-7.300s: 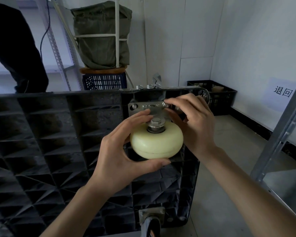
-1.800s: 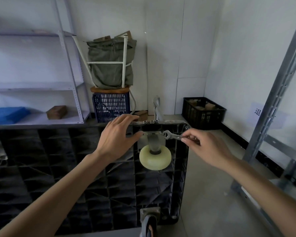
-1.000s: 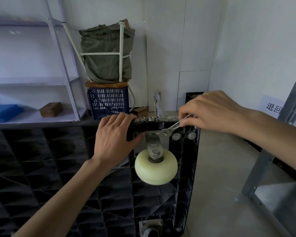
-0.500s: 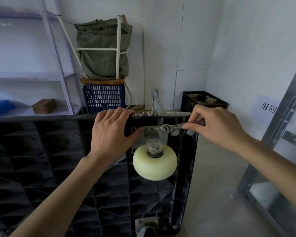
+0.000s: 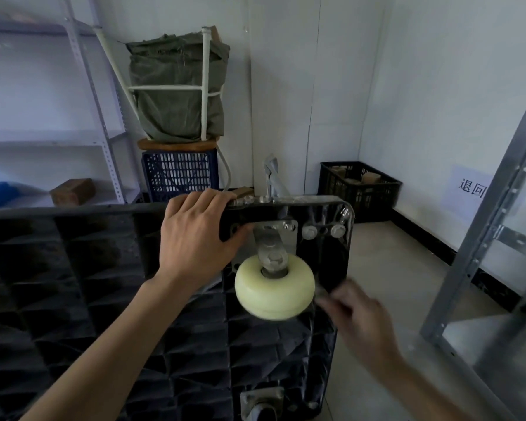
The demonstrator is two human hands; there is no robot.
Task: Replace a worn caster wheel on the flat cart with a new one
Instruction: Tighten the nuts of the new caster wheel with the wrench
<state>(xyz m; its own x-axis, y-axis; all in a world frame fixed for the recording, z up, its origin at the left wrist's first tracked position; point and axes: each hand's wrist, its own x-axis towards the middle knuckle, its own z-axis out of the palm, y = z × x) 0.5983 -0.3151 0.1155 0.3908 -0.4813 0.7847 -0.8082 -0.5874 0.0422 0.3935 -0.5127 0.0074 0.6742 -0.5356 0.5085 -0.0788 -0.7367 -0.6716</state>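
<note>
The black flat cart [image 5: 73,268] stands on its side with its ribbed underside facing me. A cream caster wheel [image 5: 275,296] hangs from a metal plate [image 5: 289,235] at the cart's upper right corner. My left hand [image 5: 195,238] grips the cart's top edge, thumb down beside the plate. My right hand [image 5: 359,323] is blurred, low and right of the wheel, fingers curled round a grey streak that looks like the wrench [image 5: 324,297]. A second caster [image 5: 261,405] shows at the bottom edge.
Small nuts [image 5: 252,200] lie on the cart's top edge. Behind stand a blue crate [image 5: 179,174] under a green bundle, a black crate [image 5: 359,189] in the corner, a white shelf [image 5: 104,117] at left and a grey metal rack [image 5: 483,253] at right.
My right hand has left the bolt at the plate and swung down to the right of the wheel, taking the wrench with it. My left hand stays on the cart's edge.
</note>
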